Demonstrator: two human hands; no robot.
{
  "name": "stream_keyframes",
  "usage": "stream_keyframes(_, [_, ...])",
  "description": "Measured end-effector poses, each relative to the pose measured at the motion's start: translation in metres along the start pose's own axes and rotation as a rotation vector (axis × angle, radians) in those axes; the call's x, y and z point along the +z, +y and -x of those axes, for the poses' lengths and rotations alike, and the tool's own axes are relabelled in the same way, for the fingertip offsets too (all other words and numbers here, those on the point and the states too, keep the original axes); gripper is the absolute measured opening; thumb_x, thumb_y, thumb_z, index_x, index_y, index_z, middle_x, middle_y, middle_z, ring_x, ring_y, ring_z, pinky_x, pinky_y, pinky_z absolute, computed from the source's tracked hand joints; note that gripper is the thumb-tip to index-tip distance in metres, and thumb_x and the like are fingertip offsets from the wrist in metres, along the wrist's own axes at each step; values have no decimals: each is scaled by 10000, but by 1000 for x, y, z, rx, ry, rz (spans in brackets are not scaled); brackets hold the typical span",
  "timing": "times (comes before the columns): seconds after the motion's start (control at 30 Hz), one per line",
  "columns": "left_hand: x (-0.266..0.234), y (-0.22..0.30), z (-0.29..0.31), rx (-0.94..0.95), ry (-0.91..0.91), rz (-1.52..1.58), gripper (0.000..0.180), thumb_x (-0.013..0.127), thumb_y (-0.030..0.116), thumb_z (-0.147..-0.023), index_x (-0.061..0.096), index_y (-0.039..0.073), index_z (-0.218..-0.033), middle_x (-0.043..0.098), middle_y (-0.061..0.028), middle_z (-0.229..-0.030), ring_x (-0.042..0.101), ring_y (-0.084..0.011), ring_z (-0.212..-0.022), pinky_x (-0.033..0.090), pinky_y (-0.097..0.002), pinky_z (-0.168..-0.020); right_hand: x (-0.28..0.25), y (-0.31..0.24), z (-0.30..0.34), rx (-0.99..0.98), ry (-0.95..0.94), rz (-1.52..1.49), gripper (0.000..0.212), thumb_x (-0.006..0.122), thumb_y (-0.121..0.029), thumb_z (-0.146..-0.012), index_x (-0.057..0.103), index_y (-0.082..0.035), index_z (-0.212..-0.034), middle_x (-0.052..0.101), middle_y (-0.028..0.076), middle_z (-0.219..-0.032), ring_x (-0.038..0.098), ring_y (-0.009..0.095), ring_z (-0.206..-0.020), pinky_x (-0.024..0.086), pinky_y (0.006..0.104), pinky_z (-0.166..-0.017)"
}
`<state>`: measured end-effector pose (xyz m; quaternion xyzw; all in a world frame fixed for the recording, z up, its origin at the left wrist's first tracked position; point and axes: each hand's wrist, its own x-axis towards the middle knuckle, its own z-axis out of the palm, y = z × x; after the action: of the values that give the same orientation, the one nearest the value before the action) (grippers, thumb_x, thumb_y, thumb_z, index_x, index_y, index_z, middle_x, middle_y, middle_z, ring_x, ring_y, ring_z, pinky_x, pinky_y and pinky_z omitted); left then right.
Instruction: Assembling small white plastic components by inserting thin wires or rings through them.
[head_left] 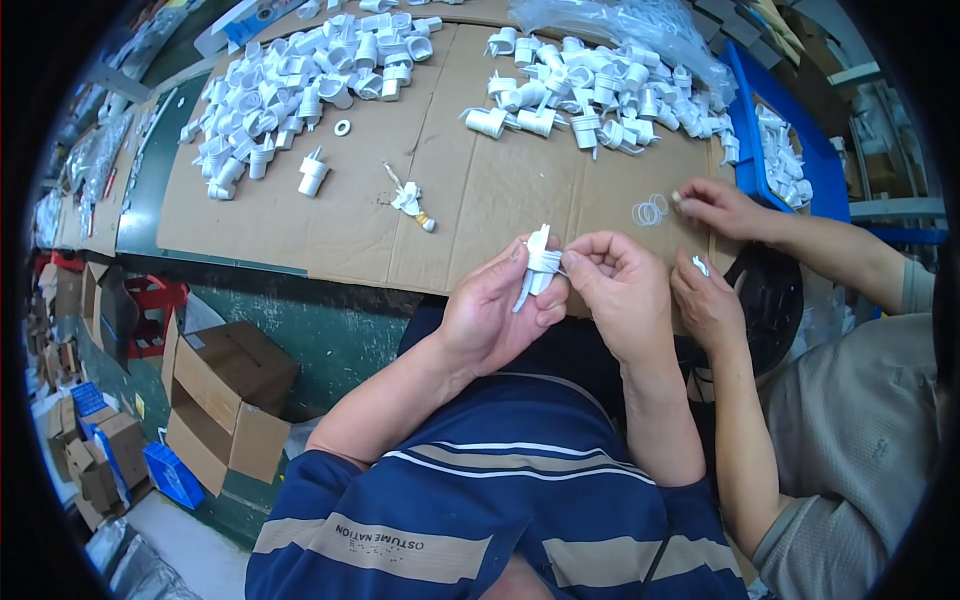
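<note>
Close to the table's front edge, my left hand [482,318] is closed around a white plastic fitting [541,262] with a ribbed collar and a thin tail hanging down. My right hand [628,295] touches the fitting's right side, thumb and forefinger pinched together. Whatever sits between those fingertips is too small to make out. On the cardboard beyond lie a small tool or bundle wrapped in white [408,200], a single white fitting [313,175] and a white ring [343,128].
Heaps of white fittings cover the far left [310,80] and far right [600,90] of the cardboard-topped table [440,160]. A blue bin [745,120] holds more. At right, a co-worker's hands [715,300] are near clear rings [650,210]. An open carton [225,400] stands lower left.
</note>
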<state>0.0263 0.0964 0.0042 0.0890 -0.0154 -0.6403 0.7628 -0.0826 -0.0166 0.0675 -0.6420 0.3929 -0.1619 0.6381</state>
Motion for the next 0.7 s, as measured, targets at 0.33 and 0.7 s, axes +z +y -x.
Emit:
stream_keyframes(0.33, [3, -4, 1, 3, -22, -9, 322, 405, 226, -1126, 501, 27, -1360, 522, -95, -1061, 480, -161, -845, 423, -299, -745, -10, 19, -11, 50, 17, -90, 80, 699, -24, -939, 705, 41, -985, 649, 29, -780, 538, 55, -657, 425, 165, -575])
stream_keyframes(0.7, [-2, -1, -1, -1, -63, 131, 356, 416, 212, -1116, 476, 21, -1410, 546, -125, -1158, 473, -165, -865, 415, -309, -742, 3, 3, -9, 135, 18, -199, 96, 675, -35, -970, 687, 29, -1040, 665, 38, -788, 545, 61, -652, 425, 164, -579])
